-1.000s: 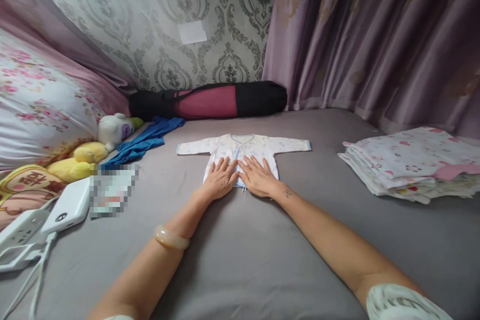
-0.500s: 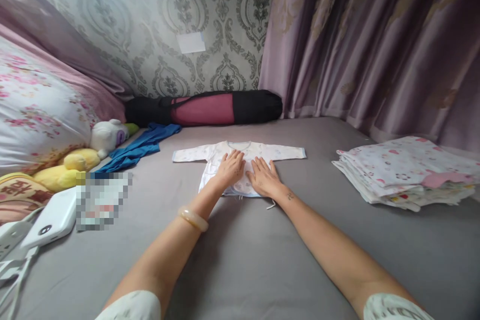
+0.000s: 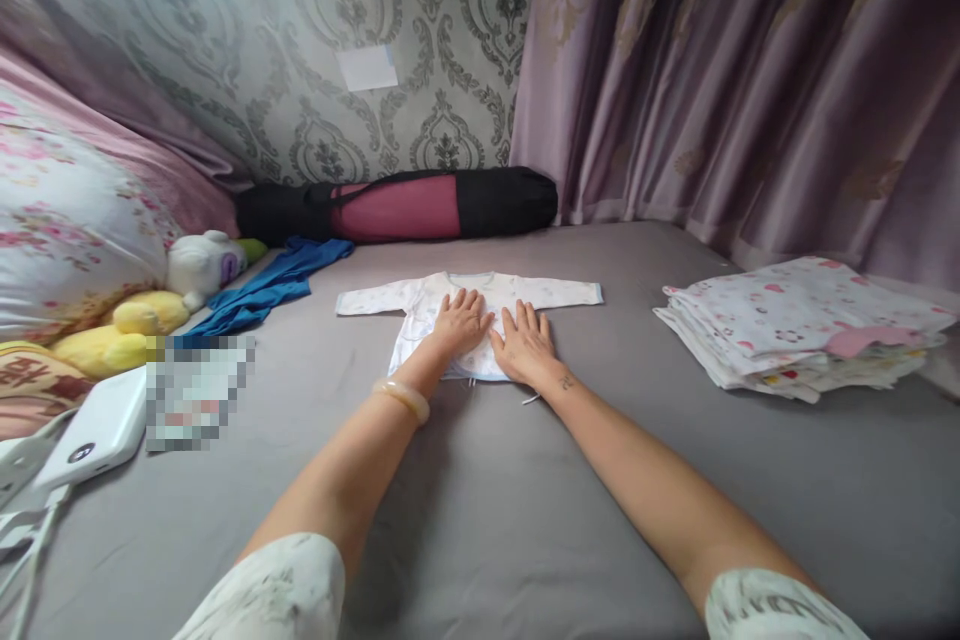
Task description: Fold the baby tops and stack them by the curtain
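Note:
A small white baby shirt with pale blue trim lies spread on the grey bed sheet, its sleeves stretched out to both sides. My left hand rests palm down on the middle of the shirt, fingers extended. Beside it, my right hand lies flat on the shirt's right part, fingers slightly spread. Both hands cover much of the shirt's front. Short white ties stick out at the lower hem near my right wrist.
At right sits a stack of folded printed cloths. A black and maroon long bag lies along the wall. On the left are a blue cloth, plush toys, a white power bank with cables and a blurred packet.
The view has shifted slightly, so everything sits a little higher and further left. My left hand has slid slightly to the right over the shirt; both hands stay flat.

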Demonstrator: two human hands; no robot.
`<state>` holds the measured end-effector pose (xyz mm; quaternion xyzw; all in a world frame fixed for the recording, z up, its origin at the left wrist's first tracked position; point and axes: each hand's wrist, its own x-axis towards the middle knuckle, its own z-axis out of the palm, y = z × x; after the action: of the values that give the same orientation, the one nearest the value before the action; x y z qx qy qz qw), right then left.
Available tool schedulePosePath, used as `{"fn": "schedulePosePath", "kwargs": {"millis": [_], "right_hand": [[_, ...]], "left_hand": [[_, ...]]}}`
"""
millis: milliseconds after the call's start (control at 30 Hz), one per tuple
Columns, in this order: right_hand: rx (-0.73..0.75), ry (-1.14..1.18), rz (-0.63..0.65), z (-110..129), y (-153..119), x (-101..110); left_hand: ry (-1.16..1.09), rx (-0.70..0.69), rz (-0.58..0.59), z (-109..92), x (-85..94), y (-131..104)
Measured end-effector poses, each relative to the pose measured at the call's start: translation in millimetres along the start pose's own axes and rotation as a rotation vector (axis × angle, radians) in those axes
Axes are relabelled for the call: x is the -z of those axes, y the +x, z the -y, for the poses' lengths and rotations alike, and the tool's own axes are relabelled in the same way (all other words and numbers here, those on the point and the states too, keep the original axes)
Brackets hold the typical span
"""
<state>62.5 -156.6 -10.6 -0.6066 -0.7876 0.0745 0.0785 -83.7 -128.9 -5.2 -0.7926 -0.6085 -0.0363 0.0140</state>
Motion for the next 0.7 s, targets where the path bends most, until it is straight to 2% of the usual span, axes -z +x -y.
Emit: {"fn": "schedulePosePath", "kwargs": {"millis": [100,200,300,433,567,700], "right_hand": [[-0.032,-0.011,-0.002,1,-1,1],[-0.02,-0.023,0.0,1,-2,1],[-0.021,-0.037,0.008,1,-3,2],[-0.013,-0.069,0.037,1,-2,12],[0.037,-0.095,0.063,-3,14,31],[0.027,-0.075,-0.03,-6,44,35]], "left_hand": [[0.02,0.034,-0.044,-11,3.6,-10],[-0.035,0.103,-0.014,-19,2.0,-19],[-0.075,0.133,0.026,-20,-2.3,-25],[-0.07,0.141,0.019,-20,-6.8,-26],[-0.075,0.146,-0.005,-21,-10.2,-26],[-0.082,0.153,-0.045,-22,-14.6,-25]]}}
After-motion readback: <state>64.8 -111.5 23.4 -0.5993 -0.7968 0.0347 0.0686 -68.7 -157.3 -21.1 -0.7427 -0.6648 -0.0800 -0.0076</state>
